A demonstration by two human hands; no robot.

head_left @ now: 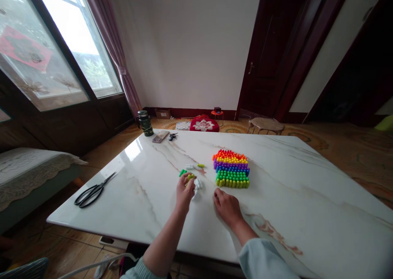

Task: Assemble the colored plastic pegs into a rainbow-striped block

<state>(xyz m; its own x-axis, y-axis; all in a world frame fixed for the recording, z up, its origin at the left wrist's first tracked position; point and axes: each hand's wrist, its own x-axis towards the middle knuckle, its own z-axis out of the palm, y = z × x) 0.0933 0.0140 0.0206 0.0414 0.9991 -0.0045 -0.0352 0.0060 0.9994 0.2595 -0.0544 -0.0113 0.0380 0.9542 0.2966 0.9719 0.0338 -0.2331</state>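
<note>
My left hand (184, 191) is closed in a pinch on small yellow-green pegs (190, 176) with rounded tops. Several white pegs (198, 184) lie on the table beside its fingers, and green pegs (182, 172) lie just beyond them. A little farther off are another white peg (189, 166) and a single yellow-green peg (200, 165). My right hand (226, 205) rests on the tabletop with curled fingers, and no piece shows in it. In front of it stands a block of upright pegs (231, 169) in coloured rows, red at the back and yellow-green nearest me.
Black-handled scissors (93, 192) lie on the left of the marble-patterned table (294, 189). Near its far left corner are a dark green flask (145, 123), a phone (160, 137) and keys (172, 136). A round stool (266, 125) stands beyond the table.
</note>
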